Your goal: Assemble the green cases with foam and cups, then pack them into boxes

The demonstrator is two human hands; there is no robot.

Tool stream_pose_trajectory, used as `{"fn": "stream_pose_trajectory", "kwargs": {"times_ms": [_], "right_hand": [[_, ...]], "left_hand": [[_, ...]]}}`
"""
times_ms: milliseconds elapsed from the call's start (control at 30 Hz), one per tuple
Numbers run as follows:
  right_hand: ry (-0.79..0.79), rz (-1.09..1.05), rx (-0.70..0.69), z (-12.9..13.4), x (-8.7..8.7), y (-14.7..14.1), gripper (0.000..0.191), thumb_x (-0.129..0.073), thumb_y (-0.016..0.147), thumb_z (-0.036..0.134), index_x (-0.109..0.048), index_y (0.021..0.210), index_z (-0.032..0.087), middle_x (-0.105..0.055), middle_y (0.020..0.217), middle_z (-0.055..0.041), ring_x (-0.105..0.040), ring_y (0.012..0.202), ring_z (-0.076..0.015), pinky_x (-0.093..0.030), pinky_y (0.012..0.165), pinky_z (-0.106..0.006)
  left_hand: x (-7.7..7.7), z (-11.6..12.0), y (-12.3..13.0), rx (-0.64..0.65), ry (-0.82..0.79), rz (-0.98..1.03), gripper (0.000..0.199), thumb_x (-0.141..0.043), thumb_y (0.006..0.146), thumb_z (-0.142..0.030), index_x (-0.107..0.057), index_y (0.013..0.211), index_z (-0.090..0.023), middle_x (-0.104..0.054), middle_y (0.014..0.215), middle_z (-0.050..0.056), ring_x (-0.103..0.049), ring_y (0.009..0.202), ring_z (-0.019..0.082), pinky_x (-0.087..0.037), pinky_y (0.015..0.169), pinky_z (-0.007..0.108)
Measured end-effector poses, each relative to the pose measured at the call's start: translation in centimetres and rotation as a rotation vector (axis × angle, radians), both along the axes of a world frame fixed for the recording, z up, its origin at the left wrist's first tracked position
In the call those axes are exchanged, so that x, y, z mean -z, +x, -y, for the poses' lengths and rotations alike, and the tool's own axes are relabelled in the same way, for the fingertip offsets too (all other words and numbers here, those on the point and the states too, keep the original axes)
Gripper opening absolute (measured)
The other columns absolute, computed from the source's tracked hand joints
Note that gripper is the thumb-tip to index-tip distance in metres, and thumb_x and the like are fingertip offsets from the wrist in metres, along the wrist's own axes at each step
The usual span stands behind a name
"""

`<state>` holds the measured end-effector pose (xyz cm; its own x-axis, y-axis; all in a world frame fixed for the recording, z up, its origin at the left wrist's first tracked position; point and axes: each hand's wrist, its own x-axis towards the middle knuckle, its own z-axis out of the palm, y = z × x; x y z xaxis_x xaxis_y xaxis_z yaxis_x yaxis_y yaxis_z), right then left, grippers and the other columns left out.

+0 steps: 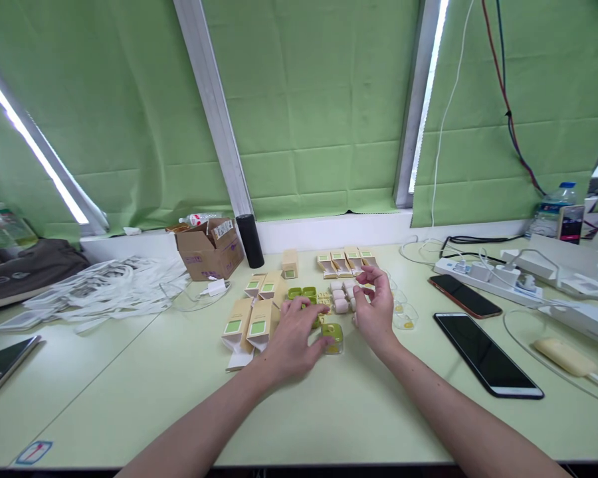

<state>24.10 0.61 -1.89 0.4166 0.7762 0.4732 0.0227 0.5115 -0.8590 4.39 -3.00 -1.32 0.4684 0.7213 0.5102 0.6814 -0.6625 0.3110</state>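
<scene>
Left hand (pixel 299 342) spread, thumb at green case (pixel 333 337), which sits well in from table's (pixel 339 425) near edge. Right hand (pixel 376 309) raised, loosely curled; contents can't tell. Pale pieces (pixel 341 306) between hands. Cartons (pixel 262 322) left; brown box (pixel 210 257) near far edge.
</scene>
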Motion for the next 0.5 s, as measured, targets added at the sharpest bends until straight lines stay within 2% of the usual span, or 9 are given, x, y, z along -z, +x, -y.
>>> {"fn": "stream_pose_trajectory", "kwargs": {"times_ms": [67,100,200,267,333,400,467,500], "right_hand": [[-0.001,-0.011,0.008,0.0,-0.1,0.1,0.039,-0.063,0.085,0.024,-0.059,0.124,0.026,-0.062,0.107,-0.0045,-0.060,0.105,-0.0247,-0.049,0.090,-0.040],[0.000,-0.014,0.013,0.0,-0.2,0.2,0.039,-0.063,0.085,0.024,-0.059,0.124,0.026,-0.062,0.107,-0.0043,-0.060,0.105,-0.0246,-0.049,0.090,-0.040],[0.005,-0.025,0.027,0.0,-0.4,0.2,0.038,-0.063,0.085,0.024,-0.060,0.122,0.026,-0.062,0.103,-0.0033,-0.061,0.102,-0.0243,-0.049,0.087,-0.039],[0.009,-0.034,0.026,0.0,-0.5,0.2,0.038,-0.064,0.083,0.024,-0.060,0.121,0.026,-0.062,0.101,-0.0028,-0.061,0.100,-0.0242,-0.048,0.085,-0.038],[0.015,-0.040,0.021,0.1,-0.6,0.2,0.037,-0.064,0.082,0.024,-0.061,0.119,0.026,-0.063,0.100,-0.0026,-0.061,0.100,-0.0245,-0.048,0.084,-0.038],[0.016,-0.037,0.016,0.1,-0.6,0.1,0.037,-0.064,0.082,0.023,-0.061,0.119,0.026,-0.063,0.099,-0.0027,-0.061,0.100,-0.0248,-0.048,0.084,-0.038],[0.014,-0.030,0.013,0.1,-0.6,0.1,0.037,-0.063,0.082,0.023,-0.060,0.119,0.026,-0.063,0.098,-0.0026,-0.062,0.100,-0.0248,-0.048,0.085,-0.039],[0.013,-0.028,0.014,0.1,-0.5,0.1,0.037,-0.063,0.082,0.023,-0.060,0.119,0.026,-0.063,0.098,-0.0024,-0.062,0.100,-0.0247,-0.048,0.085,-0.039]], "left_hand": [[-0.3,-0.7,-0.4,-0.051,0.088,0.098,0.014,-0.072,0.097,-0.026,-0.075,0.110,-0.022,-0.072,0.106,0.010,-0.061,0.114,0.032,-0.049,0.094,0.048],[-0.5,-1.1,-0.7,-0.073,0.135,0.135,0.007,-0.069,0.098,-0.023,-0.076,0.098,-0.022,-0.071,0.098,0.008,-0.062,0.107,0.030,-0.049,0.093,0.047],[-1.5,-2.3,-1.4,-0.126,0.240,0.162,0.019,-0.066,0.099,-0.024,-0.077,0.085,-0.022,-0.067,0.087,0.004,-0.062,0.090,0.025,-0.047,0.089,0.044],[-2.5,-3.2,-1.6,-0.130,0.250,0.098,0.023,-0.063,0.102,-0.027,-0.079,0.085,-0.023,-0.069,0.086,0.005,-0.062,0.091,0.025,-0.046,0.089,0.045],[-3.4,-4.4,-1.4,-0.106,0.225,0.014,0.032,-0.060,0.104,-0.030,-0.076,0.078,-0.023,-0.069,0.082,0.006,-0.062,0.096,0.027,-0.045,0.092,0.047],[-4.2,-6.0,-0.8,-0.081,0.184,-0.057,0.029,-0.059,0.104,-0.030,-0.076,0.082,-0.023,-0.072,0.082,0.008,-0.059,0.101,0.031,-0.044,0.093,0.050],[-4.7,-8.0,0.2,-0.073,0.118,-0.164,0.019,-0.059,0.102,-0.025,-0.078,0.100,-0.023,-0.077,0.100,0.011,-0.054,0.111,0.034,-0.042,0.097,0.054],[-4.7,-9.1,0.7,-0.085,0.076,-0.240,0.021,-0.057,0.101,-0.021,-0.078,0.106,-0.022,-0.077,0.111,0.013,-0.051,0.118,0.036,-0.040,0.100,0.056]]}}
